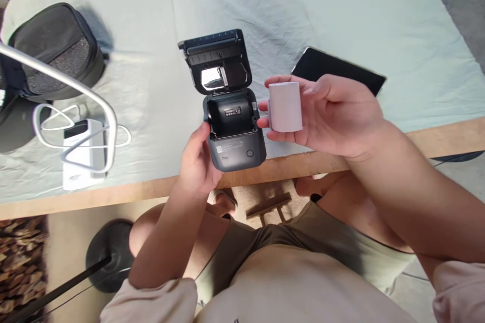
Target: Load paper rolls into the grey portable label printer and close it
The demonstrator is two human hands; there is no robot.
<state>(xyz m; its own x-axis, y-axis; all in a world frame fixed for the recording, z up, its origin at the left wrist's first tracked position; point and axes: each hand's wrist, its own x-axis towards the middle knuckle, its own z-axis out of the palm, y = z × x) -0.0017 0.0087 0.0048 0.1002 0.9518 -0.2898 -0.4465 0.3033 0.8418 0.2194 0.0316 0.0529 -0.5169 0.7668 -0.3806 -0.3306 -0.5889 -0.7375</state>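
A small black label printer (238, 154) is held at the table's front edge by my left hand (199, 161), thumb along its left side. The printer's lid (215, 60) stands raised, and its paper bay (231, 113) shows bare inside, with a small label at the back. Just right of the printer, my right hand (329, 111) faces palm up, fingers curled behind a white paper roll (285, 107) and thumb close to its right side. The roll is apart from the bay. A dark tablet or phone (341, 68) lies behind my right hand, partly covered by it.
A white power bank (84, 161) with a looped white cable lies on the left. Behind it sits an open black case (56, 50). A white curved bar (76, 81) crosses above them. The table has a pale cloth (151, 0) and a wooden edge (151, 191).
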